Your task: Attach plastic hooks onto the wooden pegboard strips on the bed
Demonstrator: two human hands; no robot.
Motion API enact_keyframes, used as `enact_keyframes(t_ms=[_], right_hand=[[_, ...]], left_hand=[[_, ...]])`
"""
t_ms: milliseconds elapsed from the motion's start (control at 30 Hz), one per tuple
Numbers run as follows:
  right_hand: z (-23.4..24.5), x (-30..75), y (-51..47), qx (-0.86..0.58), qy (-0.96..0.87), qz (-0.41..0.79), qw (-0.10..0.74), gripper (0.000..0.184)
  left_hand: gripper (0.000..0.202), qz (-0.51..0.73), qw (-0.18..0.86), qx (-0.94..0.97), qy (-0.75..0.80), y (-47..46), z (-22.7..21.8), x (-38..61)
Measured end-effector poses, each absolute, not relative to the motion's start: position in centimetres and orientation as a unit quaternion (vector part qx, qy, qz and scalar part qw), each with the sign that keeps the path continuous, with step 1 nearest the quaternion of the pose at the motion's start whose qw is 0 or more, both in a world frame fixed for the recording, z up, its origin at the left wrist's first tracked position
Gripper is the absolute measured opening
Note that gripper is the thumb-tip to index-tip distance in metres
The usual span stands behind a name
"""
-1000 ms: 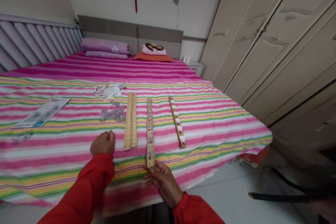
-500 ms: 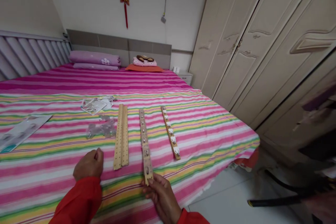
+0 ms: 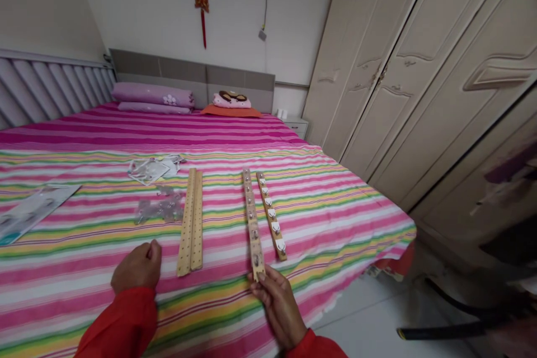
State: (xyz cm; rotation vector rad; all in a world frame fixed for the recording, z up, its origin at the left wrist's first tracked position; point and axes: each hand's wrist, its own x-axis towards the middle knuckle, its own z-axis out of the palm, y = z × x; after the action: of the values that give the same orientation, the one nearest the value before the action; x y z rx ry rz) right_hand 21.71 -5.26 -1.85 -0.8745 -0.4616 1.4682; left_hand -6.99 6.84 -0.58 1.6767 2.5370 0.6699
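Note:
My right hand grips the near end of a narrow wooden strip between thumb and fingers. Clear adhesive hooks with metal loops run along that strip. Just right of it lies a second wooden strip bearing white hooks. My left hand rests as a closed fist on the striped sheet, its palm side hidden and nothing showing in it. Two bare wooden strips with rows of small holes, the left one and the right one, lie side by side between my hands.
Several loose clear hooks lie left of the bare strips. Behind them sits crumpled clear packaging; a flat plastic package is at far left. The bed's right edge drops to a tiled floor beside a wardrobe.
My right hand has carried the clear-hook strip to the right, close beside the white-hook strip. My left fist stays nearly where it was; the view has shifted slightly.

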Motion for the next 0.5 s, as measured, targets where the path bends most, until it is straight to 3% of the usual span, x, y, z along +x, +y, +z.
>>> enact_keyframes(t_ms=[500], right_hand=[[-2.8,23.6,-5.0,-0.384,-0.177,0.629,0.653,0.026]], left_hand=[[0.044,0.211,0.006,0.538,0.816,7.0,-1.3,-7.2]])
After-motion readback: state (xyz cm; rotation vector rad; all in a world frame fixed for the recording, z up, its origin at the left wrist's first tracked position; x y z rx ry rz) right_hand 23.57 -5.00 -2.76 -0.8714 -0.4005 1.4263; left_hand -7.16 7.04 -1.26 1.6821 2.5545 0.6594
